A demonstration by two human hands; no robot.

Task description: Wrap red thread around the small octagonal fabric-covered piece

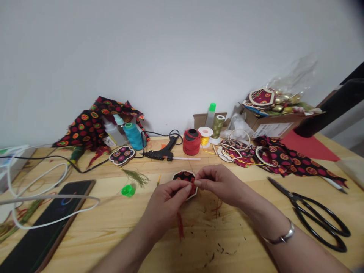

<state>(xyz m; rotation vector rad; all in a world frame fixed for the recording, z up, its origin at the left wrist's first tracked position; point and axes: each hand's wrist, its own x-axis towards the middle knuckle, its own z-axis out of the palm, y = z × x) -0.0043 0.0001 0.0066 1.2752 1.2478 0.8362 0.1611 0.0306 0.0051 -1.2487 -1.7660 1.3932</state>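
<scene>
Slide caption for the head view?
Left hand and right hand handling a pale-rimmed polygonal dark floral-fabric piece.

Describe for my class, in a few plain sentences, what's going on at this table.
A person's left hand and right hand meet over a pale-rimmed, patterned piece, fingertips pinched at a bit of red material; its exact form is too small to tell. Red strands show below the left hand. Black-handled scissors lie to the right, and a glue gun lies behind, beside a red spool.
</scene>
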